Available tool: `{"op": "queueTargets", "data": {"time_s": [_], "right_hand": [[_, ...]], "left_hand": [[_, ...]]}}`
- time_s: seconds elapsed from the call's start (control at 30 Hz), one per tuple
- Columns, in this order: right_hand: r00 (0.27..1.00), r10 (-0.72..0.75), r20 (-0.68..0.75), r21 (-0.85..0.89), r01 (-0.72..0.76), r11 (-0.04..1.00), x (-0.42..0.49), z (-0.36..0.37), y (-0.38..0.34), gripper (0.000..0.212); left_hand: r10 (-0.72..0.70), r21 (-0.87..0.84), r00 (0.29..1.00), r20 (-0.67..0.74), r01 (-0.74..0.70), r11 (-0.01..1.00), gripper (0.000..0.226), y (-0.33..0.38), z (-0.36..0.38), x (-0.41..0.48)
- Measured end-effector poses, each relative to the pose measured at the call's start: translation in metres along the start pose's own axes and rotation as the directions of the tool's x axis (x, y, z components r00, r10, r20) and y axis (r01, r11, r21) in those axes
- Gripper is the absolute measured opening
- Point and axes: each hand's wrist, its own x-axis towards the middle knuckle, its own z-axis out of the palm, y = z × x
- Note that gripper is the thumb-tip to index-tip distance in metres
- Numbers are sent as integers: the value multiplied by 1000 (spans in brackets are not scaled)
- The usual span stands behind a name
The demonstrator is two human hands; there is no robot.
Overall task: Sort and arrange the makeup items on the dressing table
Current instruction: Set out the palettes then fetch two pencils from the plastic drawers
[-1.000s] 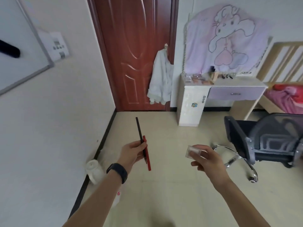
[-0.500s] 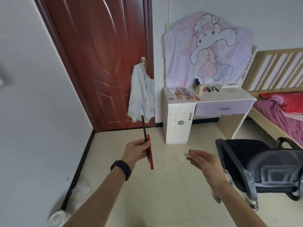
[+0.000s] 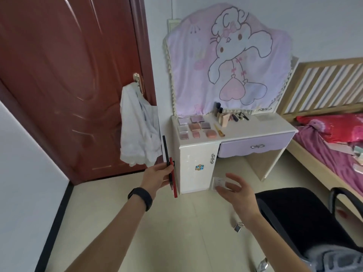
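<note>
My left hand (image 3: 157,176) grips two thin makeup pencils, a black one (image 3: 165,152) pointing up and a red one (image 3: 173,185) pointing down. In the fingers of my right hand (image 3: 235,195) is a small clear case (image 3: 219,183). Both hands hover in front of the white dressing table (image 3: 255,127), about a step short of it. On its top lie several pink and purple compacts (image 3: 195,127), a gold brush (image 3: 219,130), a few bottles (image 3: 222,115) and lipsticks (image 3: 238,116) at the back.
A black office chair (image 3: 302,218) stands at my right, close to the right arm. The red door (image 3: 68,75) with a white garment (image 3: 139,126) on its handle is at the left. A bed with pink bedding (image 3: 334,146) lies to the right of the table. A cloth-covered mirror (image 3: 227,61) backs the table.
The view has closed in on the dressing table and swung up from the floor. Both hands have kept their hold on the pencils and the clear case.
</note>
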Motion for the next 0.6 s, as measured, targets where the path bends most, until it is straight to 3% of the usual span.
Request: {"op": "queueTargets", "data": {"time_s": [0.27,0.6], "right_hand": [[979,167,-116,-116,-180,977,149,-18,42,11],[933,346,-98,-180,-359,916,409,-7,91,16]], "left_hand": [[-85,47,995,51,83,995,11,13,62,134],[-206,55,972,-116,214,975,18,24,103,320]]}}
